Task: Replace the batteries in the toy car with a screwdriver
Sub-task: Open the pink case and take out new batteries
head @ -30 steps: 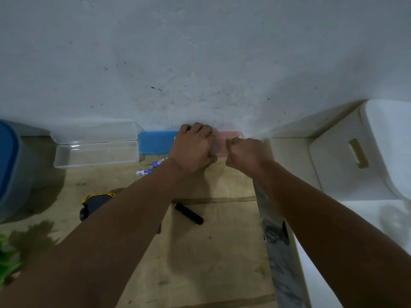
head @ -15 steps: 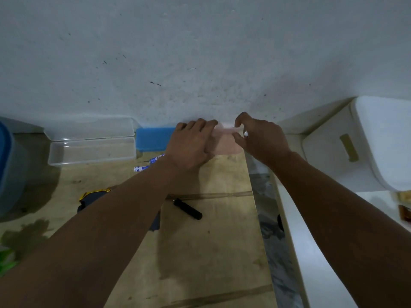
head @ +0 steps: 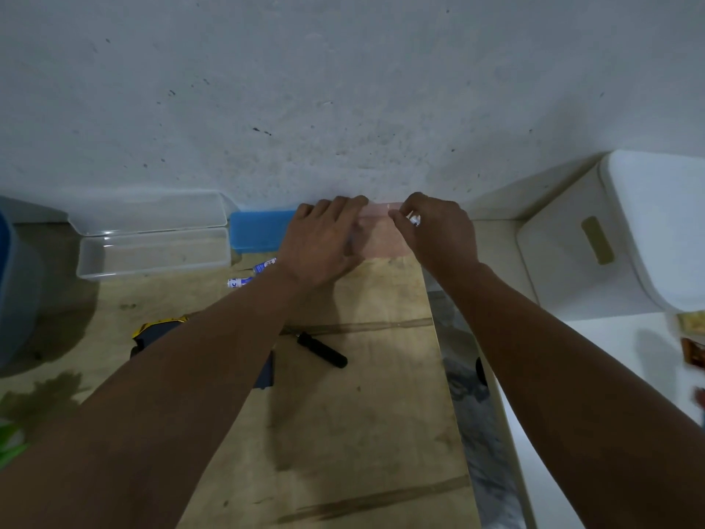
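Against the wall at the far edge of the wooden table stands a pink translucent box (head: 381, 238). My left hand (head: 324, 242) rests on its left part with the fingers laid flat. My right hand (head: 438, 231) is at the box's right end and pinches a small white and blue battery (head: 414, 221). Two more batteries (head: 251, 274) lie loose on the table left of my left wrist. The toy car (head: 156, 332), dark with yellow trim, is mostly hidden under my left forearm. A black-handled screwdriver (head: 322, 353) lies near the table's middle.
A blue box (head: 259, 232) and a clear tray (head: 152, 255) with its lid (head: 148, 213) line the wall on the left. A blue bin (head: 15, 292) stands far left, a white bin (head: 610, 238) at right. A dark flat piece (head: 267, 376) lies beside my left forearm.
Both hands were curled on the pink box. The left hand has flattened on it, and the right hand has opened, shifted right and now pinches a battery.
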Motion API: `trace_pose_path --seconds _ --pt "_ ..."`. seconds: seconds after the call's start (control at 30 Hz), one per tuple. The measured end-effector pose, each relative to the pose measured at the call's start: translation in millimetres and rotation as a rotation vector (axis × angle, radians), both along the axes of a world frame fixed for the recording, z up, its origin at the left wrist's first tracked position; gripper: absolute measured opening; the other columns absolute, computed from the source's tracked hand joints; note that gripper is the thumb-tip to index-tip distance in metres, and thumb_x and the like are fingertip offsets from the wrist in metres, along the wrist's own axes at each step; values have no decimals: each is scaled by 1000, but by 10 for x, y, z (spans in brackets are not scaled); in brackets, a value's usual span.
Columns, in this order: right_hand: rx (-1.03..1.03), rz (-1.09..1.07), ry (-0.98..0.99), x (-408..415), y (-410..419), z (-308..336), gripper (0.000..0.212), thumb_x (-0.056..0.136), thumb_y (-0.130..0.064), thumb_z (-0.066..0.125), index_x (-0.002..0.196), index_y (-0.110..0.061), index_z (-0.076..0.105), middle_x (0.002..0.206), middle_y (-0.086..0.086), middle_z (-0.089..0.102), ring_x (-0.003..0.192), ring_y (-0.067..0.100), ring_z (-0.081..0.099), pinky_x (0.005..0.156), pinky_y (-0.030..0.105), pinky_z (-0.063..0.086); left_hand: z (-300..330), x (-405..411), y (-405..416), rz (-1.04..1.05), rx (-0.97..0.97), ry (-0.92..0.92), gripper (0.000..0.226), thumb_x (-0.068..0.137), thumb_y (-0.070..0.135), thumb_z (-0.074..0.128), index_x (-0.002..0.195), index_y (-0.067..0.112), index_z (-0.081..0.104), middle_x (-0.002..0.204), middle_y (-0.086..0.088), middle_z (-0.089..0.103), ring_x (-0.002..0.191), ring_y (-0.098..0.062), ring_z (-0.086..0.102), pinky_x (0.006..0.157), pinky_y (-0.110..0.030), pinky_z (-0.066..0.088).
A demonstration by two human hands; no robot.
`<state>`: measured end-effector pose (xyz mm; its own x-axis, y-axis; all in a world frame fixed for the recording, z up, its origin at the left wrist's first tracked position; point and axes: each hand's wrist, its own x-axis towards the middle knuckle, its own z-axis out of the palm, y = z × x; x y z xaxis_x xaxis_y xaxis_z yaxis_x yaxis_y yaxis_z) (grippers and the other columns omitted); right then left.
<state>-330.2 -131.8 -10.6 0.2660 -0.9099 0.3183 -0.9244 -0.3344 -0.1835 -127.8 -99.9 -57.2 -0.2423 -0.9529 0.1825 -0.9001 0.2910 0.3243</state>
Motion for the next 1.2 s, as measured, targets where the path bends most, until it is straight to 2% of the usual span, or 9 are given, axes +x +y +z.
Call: trace_pose_path --seconds 0.1,0.17,0.27,0.43,0.7,0.83,0.97,1.1,1.2 --pt "-23 79 -25 -6 -17 -57 22 91 -36 73 93 -15 77 83 4 77 67 21 71 58 24 50 3 -5 -6 -7 10 3 93 78 56 83 153 20 40 145 -11 58 126 -35 59 108 -52 44" --pt "16 134 -34 -18 -2 -90 23 90 -31 74 106 -14 77 97 6 78 78 22 74 70 29 57 0 6 -2 -9 -4 6 96 77 56 84 153 19 39 143 -12 59 124 -36 60 106 -53 45" --pt "131 208 6 -26 17 -153 29 94 -26 69 122 -15 70 111 8 75 92 26 72 81 36 58 -2 18 0 -10 -18 -5 98 75 56 85 153 18 40 142 -13 60 122 -37 61 105 -52 47" --pt "238 412 113 69 -9 -257 35 94 -3 60 127 -11 66 121 13 68 105 32 64 86 46 55 -11 15 -18 -23 -37 -3 92 77 53 84 152 17 43 139 -12 61 120 -36 62 102 -51 47" --pt "187 474 96 156 -58 -304 34 91 0 59 122 -10 69 121 15 69 106 35 64 88 47 55 1 18 -18 -27 -50 0 82 79 50 81 146 16 49 136 -12 63 118 -35 62 101 -50 48" --pt "153 439 1 121 7 -297 32 93 -3 59 121 -10 71 115 9 73 100 29 68 81 35 55 -9 22 -33 -27 -52 -13 81 76 49 83 143 16 53 133 -11 64 115 -35 63 98 -50 49" --pt "105 286 -149 89 86 -210 22 91 -13 63 107 -18 77 97 1 78 81 22 73 71 30 54 -13 18 -45 -25 -39 -28 82 71 49 84 141 16 54 131 -10 64 113 -36 62 95 -49 50" --pt "88 -261 -633 -92 189 -157 19 87 -13 55 95 -20 71 84 -7 70 72 8 65 67 26 52 -4 30 -60 -31 -38 -32 79 70 48 84 138 18 56 129 -8 63 110 -34 62 92 -46 48" --pt "436 -517 -621 -307 245 -293 24 90 -23 50 100 -14 69 91 2 65 86 16 56 78 28 42 3 30 -59 -39 -33 -43 80 72 49 86 140 18 55 132 -9 63 113 -33 61 94 -47 49"
